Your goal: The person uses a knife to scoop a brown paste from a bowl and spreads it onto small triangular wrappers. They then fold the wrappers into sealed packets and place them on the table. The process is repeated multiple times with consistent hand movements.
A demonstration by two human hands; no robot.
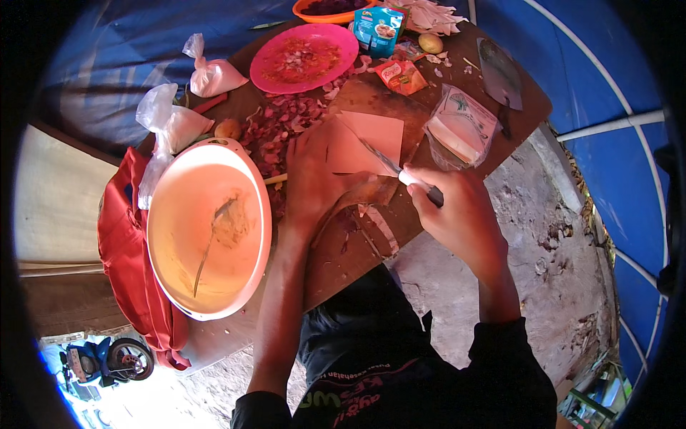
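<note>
My right hand (457,218) is closed round the white handle of a knife (409,175). Its blade lies diagonally across a pale square sheet or thin stack of sheets (375,134). These rest on a worn wooden cutting board (364,98). My left hand (314,171) presses on the sheets' left side, fingers stretched away from me; its fingertips are partly in shadow. Right of the board lies a clear plastic packet (463,127) of similar white squares. Pale cut strips (379,225) lie at the table's near edge.
At left stands a large white basin (168,214) with a spoon (212,247) in it. Onion peels (286,121) litter the brown table (343,268). Beyond are a pink plate (261,61) of chopped food, a blue pouch (377,32) and tied plastic bags (214,77). A broad blade (499,71) lies far right.
</note>
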